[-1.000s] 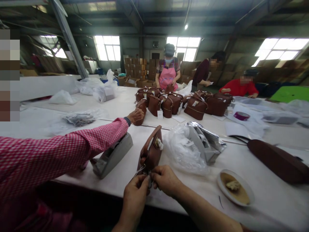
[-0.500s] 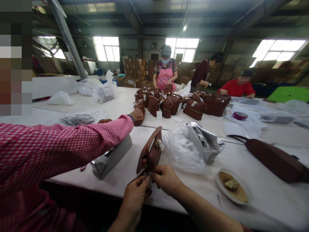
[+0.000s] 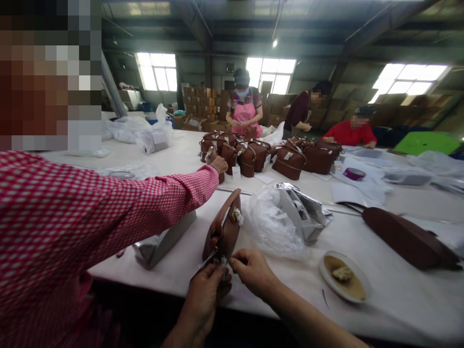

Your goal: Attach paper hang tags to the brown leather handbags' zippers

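Note:
A small brown handbag stands on the white table in front of me, its end turned toward me. White wrapping covers part of the metal clasp on its side. My left hand is closed around the near end of the bag, where a tag and a bit of white wrapping stick out by the thumb. Close to its right, my right hand is pinched, fingertips just beside that wrapping. Whatever the pinch holds is too small to make out.
A co-worker's checkered sleeve crosses from the left, hand at several brown bags. Clear plastic and a grey divider box lie right of my bag. Nearby are a dish with a yellowish lump and a dark brown bag.
My right fingertips have drawn slightly apart from the left thumb. The co-worker's checkered arm has shifted right among the bags. My left hand keeps its hold.

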Demonstrator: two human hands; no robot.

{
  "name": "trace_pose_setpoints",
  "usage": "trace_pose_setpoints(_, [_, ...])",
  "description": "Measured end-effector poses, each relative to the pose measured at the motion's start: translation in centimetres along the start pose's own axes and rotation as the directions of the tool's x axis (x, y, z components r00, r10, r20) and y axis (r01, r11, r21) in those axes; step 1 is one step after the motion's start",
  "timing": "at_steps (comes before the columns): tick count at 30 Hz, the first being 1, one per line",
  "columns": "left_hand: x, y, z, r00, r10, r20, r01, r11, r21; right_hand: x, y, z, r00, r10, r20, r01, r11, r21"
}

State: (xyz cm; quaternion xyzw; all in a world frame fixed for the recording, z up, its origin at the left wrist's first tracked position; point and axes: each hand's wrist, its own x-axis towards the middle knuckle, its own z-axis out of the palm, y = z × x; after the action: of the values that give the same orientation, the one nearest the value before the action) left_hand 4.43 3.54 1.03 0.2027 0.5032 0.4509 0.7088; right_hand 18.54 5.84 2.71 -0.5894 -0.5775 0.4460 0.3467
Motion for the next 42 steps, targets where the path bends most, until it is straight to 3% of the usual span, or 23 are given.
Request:
trace_pose_setpoints(5, [0.2, -0.2, -0.3, 1.000, -0.013, 0.028, 0.014, 0.999, -0.046, 0.2, -0.1, 1.0, 0.998, 0.021, 0.054, -0.024, 0.998, 0.059])
trace_pose_setpoints(9, [0.3, -0.3, -0.4, 1.000, -0.004, 0.020, 0.005, 0.999, -0.052, 0.5, -0.1, 1.7, 1.000, 0.001, 0.001, -0.001, 1.000, -0.007])
trace_pose_setpoints(13, [0.3, -0.3, -0.4, 1.000, -0.003, 0.014, 0.004, 0.998, -0.058, 0.8, -0.2, 1.8, 1.000, 0.009, -0.021, -0.010, 1.000, -0.008])
trace_pose_setpoints(19, [-0.3, -0.2, -0.6, 1.000, -0.013, 0.018, 0.015, 0.995, -0.098, 0.7, -0.8, 1.4, 0.998, -0.036, 0.043, 0.036, 0.999, 0.017])
trace_pose_setpoints(32, [0.1, -0.3, -0.4, 0.999, -0.022, -0.044, 0.020, 0.998, -0.055, 0.0, -1.1, 1.4, 0.980, -0.198, -0.029, 0.182, 0.942, -0.281])
trace_pose_setpoints(34, [0.1, -0.3, -0.3, 1.000, -0.013, -0.028, 0.011, 0.996, -0.091, 0.0, -0.8, 1.4, 0.982, -0.185, -0.035, 0.174, 0.963, -0.205])
trace_pose_setpoints(37, [0.0, -0.2, 0.1, 1.000, -0.005, -0.018, 0.003, 0.989, -0.150, 0.4, -0.3, 1.5, 0.998, -0.069, -0.009, 0.069, 0.995, 0.076])
trace_pose_setpoints(39, [-0.1, -0.1, 0.2, 0.999, -0.025, -0.028, 0.019, 0.981, -0.194, 0.6, 0.0, 1.4, 0.999, 0.033, 0.015, -0.035, 0.969, 0.245])
trace_pose_setpoints(42, [-0.2, 0.0, 0.1, 0.998, -0.062, -0.032, 0.053, 0.971, -0.231, 0.7, 0.1, 1.3, 0.985, 0.159, 0.074, -0.175, 0.915, 0.364])
